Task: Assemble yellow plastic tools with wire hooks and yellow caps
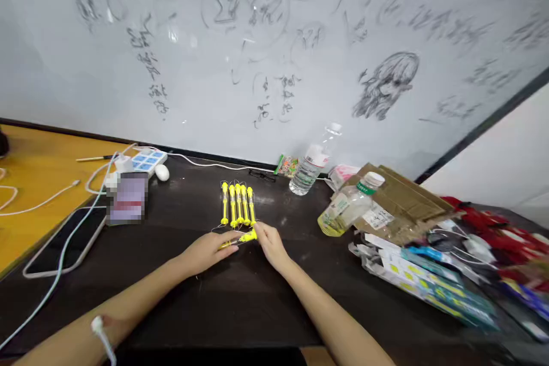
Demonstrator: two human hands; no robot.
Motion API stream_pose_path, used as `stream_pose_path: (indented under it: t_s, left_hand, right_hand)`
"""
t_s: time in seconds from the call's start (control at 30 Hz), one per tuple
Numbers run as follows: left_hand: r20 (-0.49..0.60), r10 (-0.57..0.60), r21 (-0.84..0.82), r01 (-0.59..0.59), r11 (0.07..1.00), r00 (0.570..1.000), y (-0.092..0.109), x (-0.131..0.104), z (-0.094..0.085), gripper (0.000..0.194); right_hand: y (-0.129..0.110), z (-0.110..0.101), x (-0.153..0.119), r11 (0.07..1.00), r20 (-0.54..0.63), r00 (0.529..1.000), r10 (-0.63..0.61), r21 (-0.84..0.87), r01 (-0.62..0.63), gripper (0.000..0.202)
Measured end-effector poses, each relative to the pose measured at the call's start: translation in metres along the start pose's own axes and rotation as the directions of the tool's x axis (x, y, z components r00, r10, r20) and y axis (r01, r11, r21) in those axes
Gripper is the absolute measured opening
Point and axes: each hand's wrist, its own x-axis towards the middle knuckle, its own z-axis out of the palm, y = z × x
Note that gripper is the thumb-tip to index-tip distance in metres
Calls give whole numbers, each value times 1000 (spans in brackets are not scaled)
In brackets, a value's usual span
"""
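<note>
In the head view my left hand (211, 251) is closed around the left end of a slim yellow tube (245, 237) with a clear middle part. At the tube's other end, the fingers of my right hand (271, 245) pinch its yellow tip. The tube lies nearly level, low over the dark table (214, 309). Just beyond my hands, several similar yellow tubes (239, 205) lie side by side in a row, with thin wire loops at their ends. My fingers partly hide the held tube, and its exact kind is too small to make out.
On the right stand a clear water bottle (309, 168) and a tilted bottle with yellow liquid (349, 206), near flattened cardboard (398, 200) and an opened box (424, 280). Leftward lie a tablet-like device (64, 243), a phone (127, 199) and white cables (71, 240). A whiteboard (193, 86) rises behind.
</note>
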Motion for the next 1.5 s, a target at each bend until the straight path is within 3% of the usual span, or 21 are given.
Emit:
stream_pose_path:
  t_s: [0.17,0.23,0.53,0.77,1.0,1.23,1.5]
  left_hand:
    - [224,-140,-303,206,930,964,-8,0,1,54]
    - [261,-145,-356,235,904,954,-10,0,2,56]
    - [194,-161,-289,214,933,968,-13,3,4,48]
    - [173,-143,-308,191,932,974,-17,5,2,45]
    - [208,-129,-310,191,932,970,-14,4,1,44]
    - [228,-195,-340,266,902,954,-18,6,2,45]
    - [240,-190,-359,269,894,952,-18,5,2,46]
  right_hand:
    - [-6,-3,-3,998,27,1000,5,62,-7,30]
    - [-4,-3,-3,993,28,999,28,112,-31,26]
    - [2,2,-1,969,7,998,56,239,-56,22]
    - [2,-7,-3,967,166,986,11,248,-53,24]
    - [12,-3,-9,958,80,993,86,269,-105,26]
    - [11,-5,-10,953,99,994,41,295,-69,23]
    - [14,0,-12,966,91,994,59,245,-79,25]
